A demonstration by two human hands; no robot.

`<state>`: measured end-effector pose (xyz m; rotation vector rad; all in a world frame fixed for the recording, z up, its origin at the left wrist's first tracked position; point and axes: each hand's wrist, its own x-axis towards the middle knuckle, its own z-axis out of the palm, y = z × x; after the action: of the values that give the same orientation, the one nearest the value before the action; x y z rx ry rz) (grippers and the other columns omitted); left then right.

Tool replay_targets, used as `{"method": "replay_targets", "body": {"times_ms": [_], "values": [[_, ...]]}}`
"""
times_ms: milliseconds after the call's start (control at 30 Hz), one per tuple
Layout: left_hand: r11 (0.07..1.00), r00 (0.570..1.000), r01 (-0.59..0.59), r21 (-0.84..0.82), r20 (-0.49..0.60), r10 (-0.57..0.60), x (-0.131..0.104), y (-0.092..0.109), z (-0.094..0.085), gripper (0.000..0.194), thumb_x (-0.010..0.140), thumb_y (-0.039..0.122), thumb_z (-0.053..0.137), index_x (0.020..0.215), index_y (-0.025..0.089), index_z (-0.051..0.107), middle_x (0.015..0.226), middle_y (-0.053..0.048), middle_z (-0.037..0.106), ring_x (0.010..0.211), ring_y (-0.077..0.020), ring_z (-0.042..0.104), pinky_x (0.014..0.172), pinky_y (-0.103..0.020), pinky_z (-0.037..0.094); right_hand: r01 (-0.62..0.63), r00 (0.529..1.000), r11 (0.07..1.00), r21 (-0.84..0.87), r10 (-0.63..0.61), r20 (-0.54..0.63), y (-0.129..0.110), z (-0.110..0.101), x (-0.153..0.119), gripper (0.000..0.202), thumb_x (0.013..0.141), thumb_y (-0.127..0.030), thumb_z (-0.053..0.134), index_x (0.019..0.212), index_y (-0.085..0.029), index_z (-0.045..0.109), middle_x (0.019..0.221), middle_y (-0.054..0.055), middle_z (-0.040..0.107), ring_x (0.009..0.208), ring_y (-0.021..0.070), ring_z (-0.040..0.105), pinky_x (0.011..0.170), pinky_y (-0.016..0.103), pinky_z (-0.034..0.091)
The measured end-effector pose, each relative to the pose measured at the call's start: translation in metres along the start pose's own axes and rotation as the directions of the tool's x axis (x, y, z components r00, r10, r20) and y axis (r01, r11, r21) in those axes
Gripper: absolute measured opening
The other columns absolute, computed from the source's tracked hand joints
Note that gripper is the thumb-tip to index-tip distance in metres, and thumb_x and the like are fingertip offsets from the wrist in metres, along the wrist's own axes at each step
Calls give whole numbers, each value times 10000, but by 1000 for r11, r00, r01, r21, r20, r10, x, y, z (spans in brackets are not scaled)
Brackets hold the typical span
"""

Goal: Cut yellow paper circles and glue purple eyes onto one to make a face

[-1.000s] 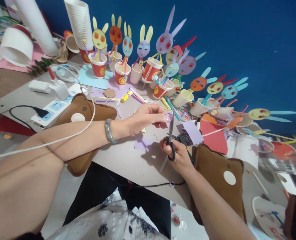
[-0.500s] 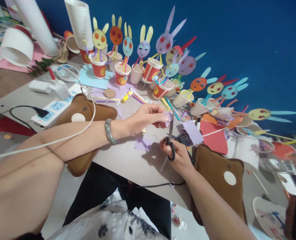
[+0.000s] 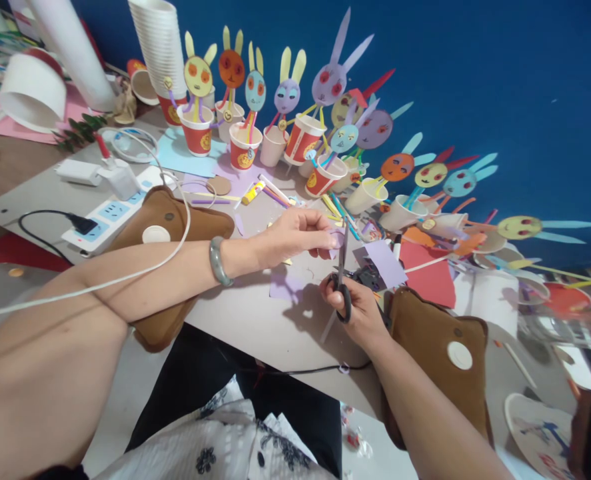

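My left hand (image 3: 300, 235) is closed in a pinch on a small piece of purple paper (image 3: 336, 241), held above the table. The scissors (image 3: 344, 267) have black handles, and my right hand (image 3: 352, 303) is wrapped round them with the blades pointing up. Those blades stand right beside the purple piece; whether they touch it I cannot tell. Below my left hand a purple paper sheet (image 3: 285, 287) lies on the table, partly in shadow. Another purple sheet (image 3: 385, 263) rests to the right of the scissors, near red paper (image 3: 428, 273).
Paper cups with rabbit-faced figures, such as a red cup (image 3: 245, 150), line the blue wall. Brown cushions (image 3: 438, 360) lie at both sides. A power strip (image 3: 112, 212) stands at left, and a white cable (image 3: 150, 267) crosses over my left forearm. A glue stick (image 3: 253, 193) lies mid-table.
Both hands stay in nearly the same place. The purple piece in my left hand has turned slightly beside the scissor blades.
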<state>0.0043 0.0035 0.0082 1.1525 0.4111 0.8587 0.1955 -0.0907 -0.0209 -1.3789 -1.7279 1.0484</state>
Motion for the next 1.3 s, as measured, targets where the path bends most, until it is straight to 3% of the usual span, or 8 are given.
{"method": "replay_targets", "body": {"times_ms": [867, 1300], "values": [[999, 999, -43, -28, -9, 42, 0, 3, 2, 175, 771, 124, 671, 666, 162, 536, 599, 24, 607, 620, -84, 601, 634, -246, 440, 7, 1000, 1000, -24, -7, 1, 0, -2, 0, 616, 809, -787, 592, 630, -208, 483, 632, -9, 500, 594, 139, 417, 593, 304, 323], [996, 996, -58, -65, -70, 54, 0, 5, 3, 160, 778, 110, 666, 694, 151, 537, 611, 42, 583, 602, -73, 595, 654, -236, 492, 18, 1000, 1000, 5, -18, 10, 2, -1, 1, 607, 815, -770, 608, 629, -204, 490, 630, -13, 493, 593, 135, 412, 592, 302, 311]]}}
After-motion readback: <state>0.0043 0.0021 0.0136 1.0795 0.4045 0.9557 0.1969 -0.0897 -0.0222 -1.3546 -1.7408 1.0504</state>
